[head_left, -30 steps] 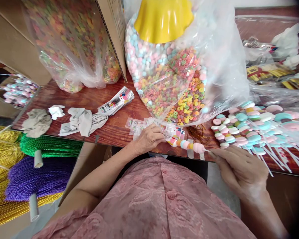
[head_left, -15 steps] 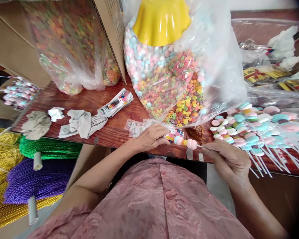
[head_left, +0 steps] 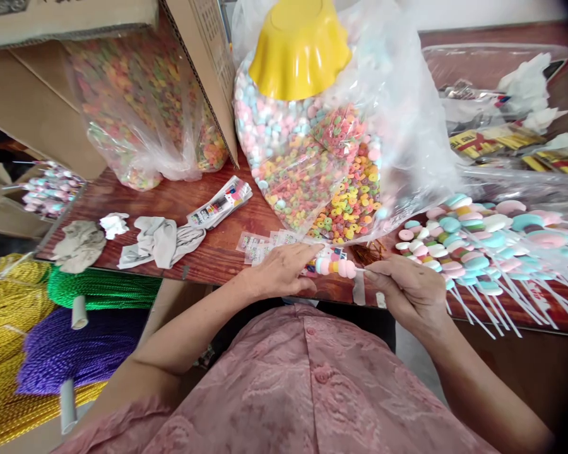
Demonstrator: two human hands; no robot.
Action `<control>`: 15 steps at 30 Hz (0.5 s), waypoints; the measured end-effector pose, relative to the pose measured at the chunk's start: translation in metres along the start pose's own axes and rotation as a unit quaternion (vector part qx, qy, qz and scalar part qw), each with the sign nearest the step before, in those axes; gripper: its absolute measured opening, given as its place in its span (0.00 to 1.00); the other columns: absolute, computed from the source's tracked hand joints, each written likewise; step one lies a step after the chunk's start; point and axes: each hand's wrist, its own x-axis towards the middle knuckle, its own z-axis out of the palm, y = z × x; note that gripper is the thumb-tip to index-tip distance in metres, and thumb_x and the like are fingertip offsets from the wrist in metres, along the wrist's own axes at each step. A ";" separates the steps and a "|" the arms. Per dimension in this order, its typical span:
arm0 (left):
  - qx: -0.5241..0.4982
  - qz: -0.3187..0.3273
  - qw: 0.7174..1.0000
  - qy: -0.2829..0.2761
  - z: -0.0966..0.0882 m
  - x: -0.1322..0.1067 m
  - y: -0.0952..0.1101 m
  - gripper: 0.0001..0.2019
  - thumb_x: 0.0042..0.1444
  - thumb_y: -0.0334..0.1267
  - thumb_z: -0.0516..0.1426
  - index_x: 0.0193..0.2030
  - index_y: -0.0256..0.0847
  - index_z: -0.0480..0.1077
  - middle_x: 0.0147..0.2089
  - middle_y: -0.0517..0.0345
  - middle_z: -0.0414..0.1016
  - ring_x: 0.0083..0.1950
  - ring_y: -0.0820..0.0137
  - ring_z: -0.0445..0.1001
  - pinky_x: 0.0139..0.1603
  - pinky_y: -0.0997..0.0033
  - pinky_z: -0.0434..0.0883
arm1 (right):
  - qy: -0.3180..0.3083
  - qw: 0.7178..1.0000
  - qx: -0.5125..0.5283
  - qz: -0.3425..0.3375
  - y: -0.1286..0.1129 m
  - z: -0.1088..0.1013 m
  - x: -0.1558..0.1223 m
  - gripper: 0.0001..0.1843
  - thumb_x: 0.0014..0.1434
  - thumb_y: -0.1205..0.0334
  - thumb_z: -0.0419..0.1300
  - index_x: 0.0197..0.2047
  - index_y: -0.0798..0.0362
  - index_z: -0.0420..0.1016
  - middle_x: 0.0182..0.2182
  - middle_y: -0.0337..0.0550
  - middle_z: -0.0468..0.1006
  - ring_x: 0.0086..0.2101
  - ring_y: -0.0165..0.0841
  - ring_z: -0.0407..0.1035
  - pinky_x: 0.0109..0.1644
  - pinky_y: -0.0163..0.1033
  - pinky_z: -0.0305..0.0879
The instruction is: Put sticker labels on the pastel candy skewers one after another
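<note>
A skewer of pink, blue and yellow marshmallow candy lies level above the table's front edge. Its white stick is pinched in the fingers of my right hand. At the other end of the skewer is my left hand, thumb and fingers apart, with nothing seen gripped between them. Beneath the candy is a small printed card or wrapper, partly covered. Small clear printed packets lie just behind my left hand. Some brownish-gold ties rest behind the skewer.
Finished candy skewers are piled at right. A large bag of marshmallows and gummy rings, topped by a yellow bowl, stands behind. Leftward are printed sleeves, grey gloves, a cardboard box and coloured cords.
My left thumb and fingers have spread away from the candy's end. My right hand and the skewer have shifted slightly left. The camera view has tilted a little.
</note>
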 end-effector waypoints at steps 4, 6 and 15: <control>0.073 -0.035 0.996 -0.035 -0.001 -0.005 0.002 0.27 0.55 0.27 0.56 0.63 0.35 0.62 0.54 0.40 0.77 0.53 0.56 0.77 0.51 0.57 0.74 | -0.042 0.995 -0.058 -0.070 0.000 0.003 0.005 0.05 0.64 0.67 0.57 0.38 0.51 0.75 0.25 0.39 0.78 0.25 0.31 0.69 0.31 0.38 0.62; 0.080 -0.025 0.996 -0.029 -0.001 -0.005 0.002 0.31 0.53 0.26 0.55 0.66 0.35 0.59 0.57 0.39 0.75 0.54 0.57 0.77 0.51 0.58 0.74 | -0.067 0.991 -0.087 -0.077 0.000 0.005 0.006 0.07 0.65 0.66 0.56 0.39 0.52 0.75 0.24 0.39 0.77 0.24 0.31 0.68 0.31 0.38 0.60; 0.115 -0.003 0.992 -0.050 0.001 0.000 0.012 0.37 0.58 0.30 0.53 0.73 0.33 0.43 0.51 0.41 0.78 0.48 0.59 0.79 0.45 0.62 0.74 | -0.168 0.983 -0.063 0.025 0.003 0.004 0.009 0.21 0.70 0.57 0.49 0.26 0.51 0.69 0.17 0.34 0.69 0.18 0.26 0.61 0.26 0.35 0.52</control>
